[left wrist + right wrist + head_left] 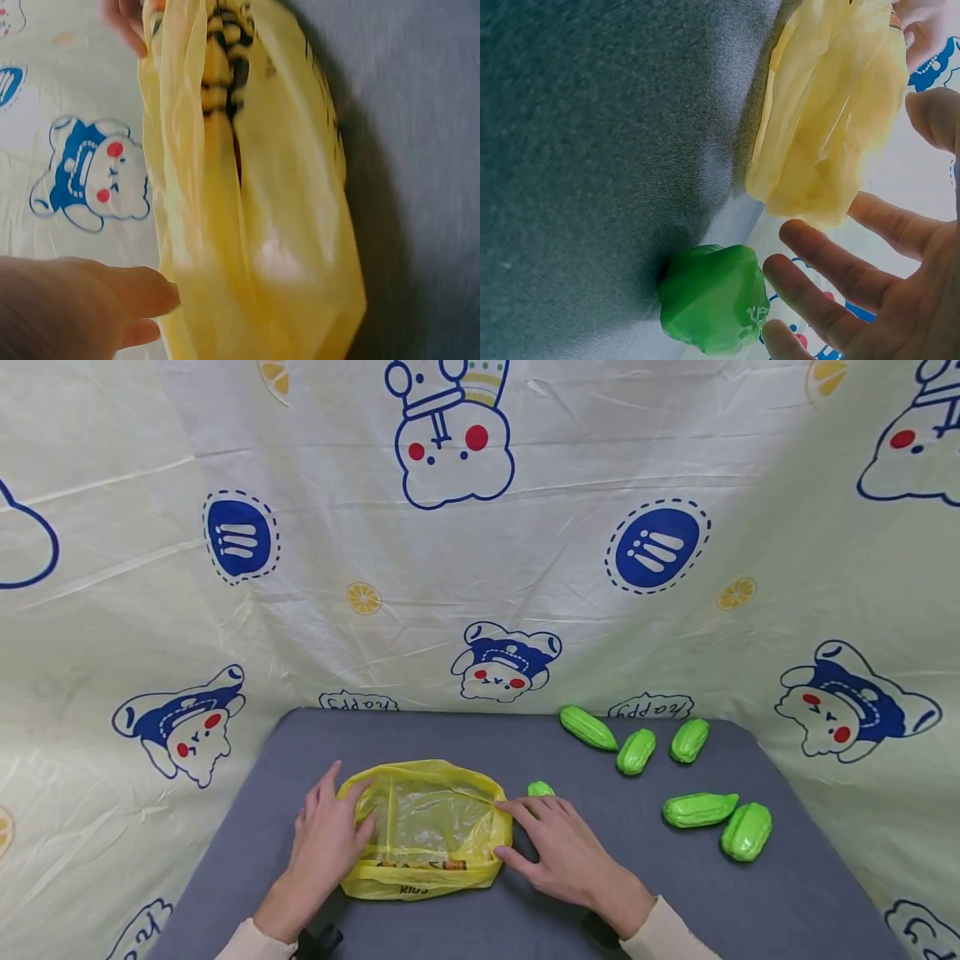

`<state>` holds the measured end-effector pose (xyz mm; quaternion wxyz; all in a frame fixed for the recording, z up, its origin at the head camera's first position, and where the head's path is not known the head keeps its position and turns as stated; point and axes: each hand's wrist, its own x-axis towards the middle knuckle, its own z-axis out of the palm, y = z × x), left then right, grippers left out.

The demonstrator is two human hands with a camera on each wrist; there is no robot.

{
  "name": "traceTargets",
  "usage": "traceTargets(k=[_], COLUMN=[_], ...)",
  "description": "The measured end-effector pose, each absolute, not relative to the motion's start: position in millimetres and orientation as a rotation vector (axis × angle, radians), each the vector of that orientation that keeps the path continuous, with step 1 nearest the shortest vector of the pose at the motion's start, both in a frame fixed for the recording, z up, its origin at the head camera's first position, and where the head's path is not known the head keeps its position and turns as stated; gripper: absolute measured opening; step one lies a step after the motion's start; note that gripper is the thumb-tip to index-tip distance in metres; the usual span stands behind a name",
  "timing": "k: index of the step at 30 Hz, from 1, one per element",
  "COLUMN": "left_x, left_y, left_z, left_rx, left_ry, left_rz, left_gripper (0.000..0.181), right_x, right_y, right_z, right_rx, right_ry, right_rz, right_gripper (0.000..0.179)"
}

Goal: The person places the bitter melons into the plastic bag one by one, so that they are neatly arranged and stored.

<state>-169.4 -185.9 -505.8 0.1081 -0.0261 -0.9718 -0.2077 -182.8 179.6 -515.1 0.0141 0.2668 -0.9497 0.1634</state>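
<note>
Two relaxed hands (326, 835) (562, 852) touch the yellow bag (450, 883), whose inside only the head view shows.

Grey table (780, 910); on it a yellow plastic bag (427, 883); right of that, six green vegetables (701, 810).

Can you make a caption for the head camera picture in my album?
A left hand and right hand flank an open yellow bag, with six green things on the gray table.

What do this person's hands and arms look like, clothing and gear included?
The left hand and right hand are bare and ungloved. Pale cream fabric sleeves end near the wrists. A small black object shows beneath each wrist, its shape partly hidden.
</note>
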Motion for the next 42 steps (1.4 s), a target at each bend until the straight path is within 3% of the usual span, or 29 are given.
traceTargets(k=[6,20,31,42], left_x=[-173,-175,-173,-173], left_y=[-196,-189,-191,-190], left_z=[-506,-513,-510,-506], left_rx=[-0.084,-0.22,-0.222,-0.242], left_ry=[-2.917,-2.882,-2.962,-2.977], left_rz=[-0.727,-0.782,-0.724,-0.714], left_gripper=[0.056,0.05,0.071,0.078], right_x=[-183,-181,-177,-179], right_y=[177,166,169,176], right_z=[-513,-504,-504,-499], right_rx=[0.779,0.645,0.667,0.628], right_ry=[-2.974,-2.972,-2.903,-2.902], right_rz=[0.514,0.577,0.636,0.695], right_gripper=[0.068,0.053,0.051,0.046])
